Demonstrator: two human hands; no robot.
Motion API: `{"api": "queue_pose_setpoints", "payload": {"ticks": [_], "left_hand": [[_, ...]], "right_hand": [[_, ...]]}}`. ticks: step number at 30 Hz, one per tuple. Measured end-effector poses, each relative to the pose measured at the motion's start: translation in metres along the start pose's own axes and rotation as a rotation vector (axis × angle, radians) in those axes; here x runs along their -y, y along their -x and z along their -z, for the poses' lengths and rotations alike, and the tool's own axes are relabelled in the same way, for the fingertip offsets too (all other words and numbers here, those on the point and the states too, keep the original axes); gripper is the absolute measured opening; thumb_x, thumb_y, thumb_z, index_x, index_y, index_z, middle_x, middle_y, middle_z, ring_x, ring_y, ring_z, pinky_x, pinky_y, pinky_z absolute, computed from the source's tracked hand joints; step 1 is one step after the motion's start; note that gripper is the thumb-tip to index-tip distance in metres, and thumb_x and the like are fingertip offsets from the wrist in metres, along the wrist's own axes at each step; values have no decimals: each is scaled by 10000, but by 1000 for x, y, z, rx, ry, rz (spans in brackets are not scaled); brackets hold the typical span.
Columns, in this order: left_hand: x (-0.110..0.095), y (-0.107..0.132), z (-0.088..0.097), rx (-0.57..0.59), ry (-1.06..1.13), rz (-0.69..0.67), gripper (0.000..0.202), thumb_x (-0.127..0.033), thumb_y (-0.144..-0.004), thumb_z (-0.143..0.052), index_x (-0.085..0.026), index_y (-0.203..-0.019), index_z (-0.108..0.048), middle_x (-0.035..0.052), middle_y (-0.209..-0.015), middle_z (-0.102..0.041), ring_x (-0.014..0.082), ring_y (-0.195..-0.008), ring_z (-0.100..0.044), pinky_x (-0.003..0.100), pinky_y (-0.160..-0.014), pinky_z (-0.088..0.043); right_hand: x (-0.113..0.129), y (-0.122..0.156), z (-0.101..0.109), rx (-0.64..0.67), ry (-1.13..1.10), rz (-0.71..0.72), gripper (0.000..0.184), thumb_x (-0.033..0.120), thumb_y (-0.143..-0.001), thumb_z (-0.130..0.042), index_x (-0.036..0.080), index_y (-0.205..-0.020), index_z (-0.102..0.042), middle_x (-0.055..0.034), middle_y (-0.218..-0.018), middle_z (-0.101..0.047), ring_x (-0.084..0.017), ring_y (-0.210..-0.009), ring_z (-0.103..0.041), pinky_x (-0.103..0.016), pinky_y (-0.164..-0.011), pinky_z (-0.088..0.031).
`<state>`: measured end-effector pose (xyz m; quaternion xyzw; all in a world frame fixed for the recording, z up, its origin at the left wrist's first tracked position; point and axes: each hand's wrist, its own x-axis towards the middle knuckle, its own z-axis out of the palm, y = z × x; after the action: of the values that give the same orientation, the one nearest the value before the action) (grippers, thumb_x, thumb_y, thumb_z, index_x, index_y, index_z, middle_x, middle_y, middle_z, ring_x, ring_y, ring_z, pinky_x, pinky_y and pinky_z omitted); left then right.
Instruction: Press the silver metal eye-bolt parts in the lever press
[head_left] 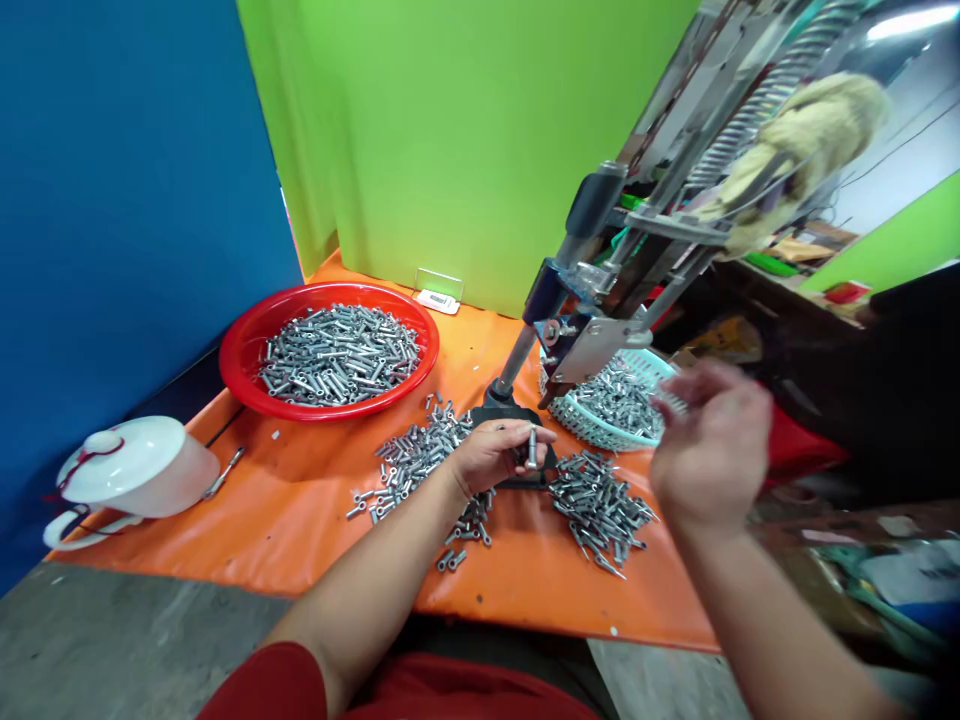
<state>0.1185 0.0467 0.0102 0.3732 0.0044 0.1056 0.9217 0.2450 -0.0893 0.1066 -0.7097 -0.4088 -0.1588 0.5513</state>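
My left hand [496, 452] pinches a small upright metal part [532, 446] at the black base [517, 420] of a hand press [592, 330]. My right hand [712, 445] hovers blurred above the table's right side, fingers curled, close to a pale green basket [600, 430] of metal parts; what it grips, if anything, is smeared. Loose piles of metal parts lie to the left [416, 460] and to the right [600, 505] of the press base.
A red bowl [247, 350] full of metal parts sits at the back left on the orange table cover [300, 500]. A white lidded pot [135, 465] stands at the left edge. Blue and green panels close off the back. Clutter lies at right.
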Motion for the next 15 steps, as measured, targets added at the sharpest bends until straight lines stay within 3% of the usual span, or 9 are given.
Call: {"api": "queue_pose_setpoints", "payload": {"ticks": [1, 2, 4, 6, 8, 10, 13, 15], "left_hand": [[0, 0, 0, -2, 16, -10, 402, -419, -707, -699, -86, -933, -683, 54, -698, -566, 100, -574, -491, 243, -530, -337], [0, 0, 0, -1, 35, -18, 400, -408, -704, -704, -84, -936, -680, 52, -696, -565, 109, -584, -510, 249, -545, -355], [1, -1, 1, 0, 68, -21, 393, -385, -700, -712, -78, -942, -673, 50, -692, -563, 127, -604, -543, 264, -577, -388], [1, -1, 0, -7, 91, -9, 382, -366, -696, -716, -74, -938, -667, 47, -682, -558, 132, -605, -554, 266, -581, -404], [0, -2, -2, -30, 113, 9, 351, -328, -700, -707, -82, -945, -655, 42, -687, -559, 125, -596, -554, 254, -569, -413], [-1, -2, -5, -94, 157, 48, 293, -260, -718, -676, -96, -958, -636, 31, -688, -554, 110, -576, -546, 222, -533, -412], [-10, 0, -8, -334, 262, 166, 150, -161, -748, -613, -101, -884, -600, 16, -647, -530, 79, -517, -505, 160, -447, -365], [-24, 4, -7, -522, 323, 169, 34, -128, -771, -574, -103, -786, -557, 13, -619, -506, 69, -499, -485, 144, -423, -357]], "right_hand": [[-9, 34, -2, 17, -7, -52, 388, 433, -958, -289, 150, -1130, -490, -115, -1017, -576, -177, -937, -596, -340, -791, -510], [-16, 67, -5, 163, -2, -85, 307, 392, -945, -364, 156, -1035, -538, -89, -934, -594, -163, -887, -596, -325, -795, -508], [-27, 124, -11, 408, -24, -89, 205, 306, -924, -436, 181, -1034, -555, -65, -917, -613, -143, -855, -600, -286, -780, -515], [-31, 159, -17, 599, -40, 6, 209, 266, -901, -473, 194, -1075, -563, -70, -949, -617, -149, -872, -599, -282, -785, -516], [-33, 171, -22, 710, -50, 96, 226, 253, -889, -488, 194, -1092, -568, -78, -964, -616, -157, -888, -594, -287, -788, -513], [-35, 171, -25, 741, -53, 129, 209, 248, -892, -480, 187, -1066, -576, -76, -942, -617, -155, -876, -591, -284, -778, -511], [-40, 166, -26, 715, -51, 145, 188, 247, -896, -473, 191, -1039, -581, -65, -921, -620, -153, -867, -595, -282, -766, -515], [-44, 167, -26, 704, -54, 161, 193, 249, -892, -482, 200, -1049, -582, -62, -931, -624, -157, -876, -603, -285, -768, -522]]}}
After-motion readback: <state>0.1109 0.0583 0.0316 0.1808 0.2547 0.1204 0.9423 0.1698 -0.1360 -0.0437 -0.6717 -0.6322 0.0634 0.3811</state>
